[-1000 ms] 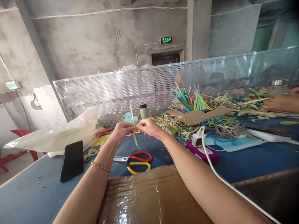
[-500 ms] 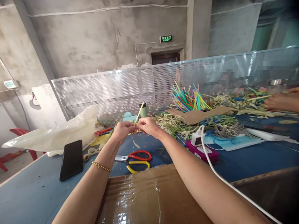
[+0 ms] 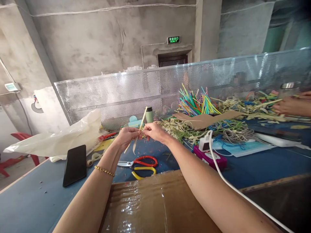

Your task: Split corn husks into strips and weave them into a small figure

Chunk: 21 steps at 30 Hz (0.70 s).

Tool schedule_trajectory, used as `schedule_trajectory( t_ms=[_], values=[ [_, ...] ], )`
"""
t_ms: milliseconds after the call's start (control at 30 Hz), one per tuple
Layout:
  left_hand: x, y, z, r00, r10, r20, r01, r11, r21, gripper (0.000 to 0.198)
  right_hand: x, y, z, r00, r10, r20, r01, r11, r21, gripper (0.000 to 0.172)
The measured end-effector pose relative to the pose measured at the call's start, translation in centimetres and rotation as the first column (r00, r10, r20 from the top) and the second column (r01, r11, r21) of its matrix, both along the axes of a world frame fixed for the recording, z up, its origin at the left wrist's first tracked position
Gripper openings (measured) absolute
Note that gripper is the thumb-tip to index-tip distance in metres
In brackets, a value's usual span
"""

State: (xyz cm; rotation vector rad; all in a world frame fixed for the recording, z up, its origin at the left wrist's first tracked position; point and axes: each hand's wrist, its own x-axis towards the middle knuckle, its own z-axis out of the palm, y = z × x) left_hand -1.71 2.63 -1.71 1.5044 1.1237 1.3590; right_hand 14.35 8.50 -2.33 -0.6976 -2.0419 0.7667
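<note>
My left hand [image 3: 128,136] pinches a thin pale-yellow stick [image 3: 145,116], which slants up past the fingertips, its lower end showing below the hand. Fingertips of my right hand [image 3: 155,131] are closed at the same spot, almost touching the left ones. A dried, curled leaf strip [image 3: 134,147] dangles beneath the pinch. What exactly lies between the right fingers is partly hidden. Below the hands, scissors [image 3: 139,163] with one red and one yellow handle lie on the blue table [image 3: 31,194]. Behind the hands stands a green bottle [image 3: 150,116] with a black lid.
Nearest me is a taped cardboard box [image 3: 155,200]. A black phone [image 3: 75,165] and plastic bag [image 3: 60,137] lie left. Right are dried leaf strips [image 3: 175,127], colourful sticks [image 3: 194,103], a purple power block [image 3: 210,157] with white cable, and another person's hands [image 3: 288,106].
The stick has tilted more upright, and its lower end now shows below my left hand. The hanging leaf strip has swung left. My hands stay nearly in place.
</note>
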Motion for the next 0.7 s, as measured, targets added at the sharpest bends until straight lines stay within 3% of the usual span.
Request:
schedule_trajectory(
  t_ms=[100, 200, 300, 367, 433, 533, 700],
  values=[
    [-0.4, -0.2, 0.1, 0.992, -0.068, 0.108, 0.079, 0.992, -0.095, 0.01, -0.1, 0.1, -0.2, 1.0, 0.026, 0.004, -0.026, 0.999, -0.022, 0.02],
    [-0.5, -0.2, 0.0, 0.99, -0.081, 0.117, 0.096, 0.988, -0.125, 0.014, -0.1, 0.3, -0.3, 0.999, 0.004, 0.045, -0.005, 1.0, 0.008, 0.021],
    [-0.6, 0.1, -0.2, 0.991, -0.1, 0.09, 0.111, 0.986, -0.123, 0.014, -0.1, 0.3, -0.2, 0.983, -0.118, 0.139, 0.1, 0.986, 0.134, 0.025],
    [-0.5, 0.3, -0.5, 0.994, -0.076, 0.083, 0.085, 0.99, -0.109, 0.011, -0.1, 0.1, 0.1, 0.941, -0.287, 0.177, 0.235, 0.935, 0.266, 0.021],
    [-0.5, 0.7, -0.7, 0.993, -0.027, 0.111, 0.036, 0.995, -0.088, 0.009, -0.2, -0.3, 0.4, 0.873, -0.464, 0.15, 0.376, 0.836, 0.4, 0.015],
    [-0.2, 1.0, -0.9, 0.98, 0.029, 0.195, -0.02, 0.999, -0.051, 0.008, -0.2, -1.0, 0.7, 0.794, -0.603, 0.073, 0.493, 0.711, 0.502, 0.015],
    [0.4, 0.9, -0.8, 0.949, 0.097, 0.301, -0.091, 0.995, -0.032, 0.008, -0.4, -1.8, 0.9, 0.779, -0.626, 0.022, 0.574, 0.727, 0.378, 0.027]
  ],
)
